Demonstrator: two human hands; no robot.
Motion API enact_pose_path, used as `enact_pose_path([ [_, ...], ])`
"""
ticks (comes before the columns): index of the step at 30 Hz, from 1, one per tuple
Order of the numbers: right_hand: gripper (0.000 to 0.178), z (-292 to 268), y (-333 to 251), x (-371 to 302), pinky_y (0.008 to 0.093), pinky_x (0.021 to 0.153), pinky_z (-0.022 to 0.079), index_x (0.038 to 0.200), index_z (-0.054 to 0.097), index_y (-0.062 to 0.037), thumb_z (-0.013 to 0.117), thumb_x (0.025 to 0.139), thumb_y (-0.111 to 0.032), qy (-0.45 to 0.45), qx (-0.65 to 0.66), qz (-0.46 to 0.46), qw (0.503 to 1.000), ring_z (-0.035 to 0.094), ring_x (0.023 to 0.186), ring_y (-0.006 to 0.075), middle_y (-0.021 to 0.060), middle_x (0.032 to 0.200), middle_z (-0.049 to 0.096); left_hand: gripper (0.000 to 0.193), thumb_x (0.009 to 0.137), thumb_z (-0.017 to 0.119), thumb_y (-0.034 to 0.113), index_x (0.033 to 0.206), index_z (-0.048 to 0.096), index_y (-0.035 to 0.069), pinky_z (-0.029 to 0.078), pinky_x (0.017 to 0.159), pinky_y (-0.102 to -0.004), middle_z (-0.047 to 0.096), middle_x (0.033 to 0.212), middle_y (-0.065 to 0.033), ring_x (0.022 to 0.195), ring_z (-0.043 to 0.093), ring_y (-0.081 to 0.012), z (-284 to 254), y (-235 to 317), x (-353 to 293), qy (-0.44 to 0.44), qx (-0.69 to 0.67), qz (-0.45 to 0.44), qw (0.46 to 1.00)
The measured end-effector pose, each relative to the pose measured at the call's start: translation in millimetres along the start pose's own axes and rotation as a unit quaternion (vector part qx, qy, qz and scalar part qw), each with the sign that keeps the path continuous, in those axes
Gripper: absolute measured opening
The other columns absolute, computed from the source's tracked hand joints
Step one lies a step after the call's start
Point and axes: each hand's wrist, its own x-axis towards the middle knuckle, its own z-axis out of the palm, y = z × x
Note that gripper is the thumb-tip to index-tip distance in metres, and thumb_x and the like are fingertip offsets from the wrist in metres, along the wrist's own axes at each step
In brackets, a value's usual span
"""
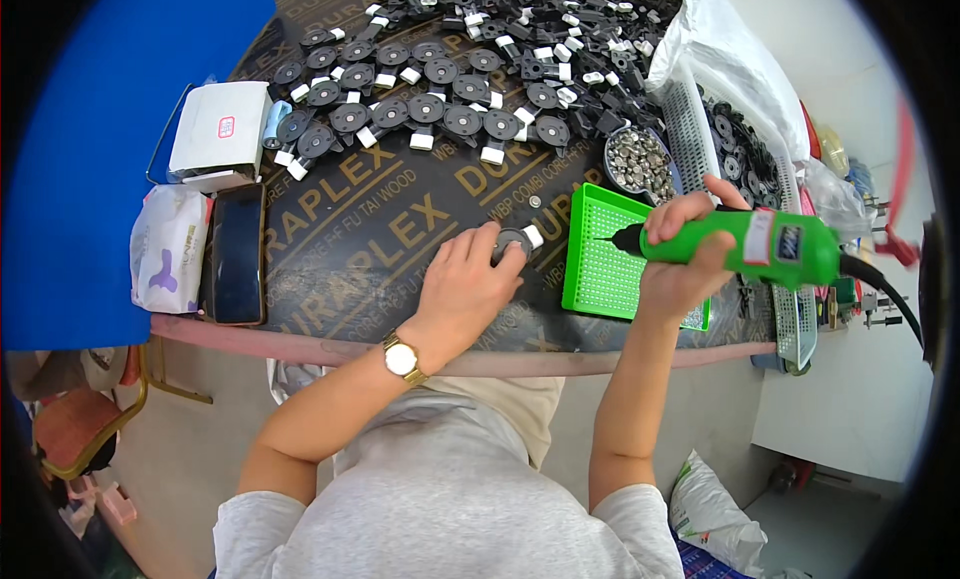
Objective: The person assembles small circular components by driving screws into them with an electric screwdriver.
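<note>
My left hand rests on the dark table, its fingers closed round a black round plastic part with a white block sticking out at its right. Most of that part is hidden under the fingers. In my right hand is a green electric screwdriver, held level with its dark bit pointing left. The bit hangs over a bright green perforated tray, apart from the black part. Just beyond my left fingers lies a small round metal piece.
Many similar black parts with white blocks cover the far table. A bowl of shiny metal pieces stands behind the tray. A pale basket holds more black parts at right. At left are a phone, a tissue pack and a white box.
</note>
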Motion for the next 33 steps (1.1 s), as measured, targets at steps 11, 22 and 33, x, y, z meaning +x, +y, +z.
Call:
enact_pose_path([
  [11, 0.061, -10, 25, -3, 0.0225, 0.046, 0.038, 0.114, 0.044, 0.0051, 0.064, 0.084, -0.044, 0.015, 0.052, 0.016, 0.998, 0.047, 0.049, 0.0109, 0.0053, 0.061, 0.050, 0.030, 0.075, 0.073, 0.018, 0.095, 0.058, 0.001, 0.046, 0.072, -0.0267, 0.058, 0.086, -0.0056, 0.078, 0.057, -0.0150, -109, -35, -82, -0.157, -0.416, -0.236, 0.864],
  [22, 0.061, -10, 22, -8, 0.0242, 0.047, 0.038, 0.110, 0.045, 0.0033, 0.061, 0.084, -0.049, 0.001, -0.021, 0.015, 1.000, 0.045, 0.051, 0.0120, 0.0052, 0.062, 0.047, 0.048, 0.087, 0.056, 0.045, 0.090, 0.064, -0.002, 0.048, 0.060, -0.0326, 0.065, 0.071, -0.0067, 0.068, 0.062, -0.0177, -71, -169, -294, -0.395, -0.005, -0.471, 0.789],
  [33, 0.058, -10, 22, -5, 0.0247, 0.048, 0.038, 0.107, 0.046, 0.0017, 0.063, 0.083, -0.048, 0.003, -0.031, 0.052, 0.998, 0.045, 0.052, 0.0116, 0.0050, 0.063, 0.047, 0.053, 0.083, 0.063, 0.035, 0.123, 0.052, 0.002, 0.047, 0.086, -0.0363, 0.057, 0.122, -0.0177, 0.105, 0.059, -0.0299, 19, -213, -391, -0.161, -0.020, -0.445, 0.881],
])
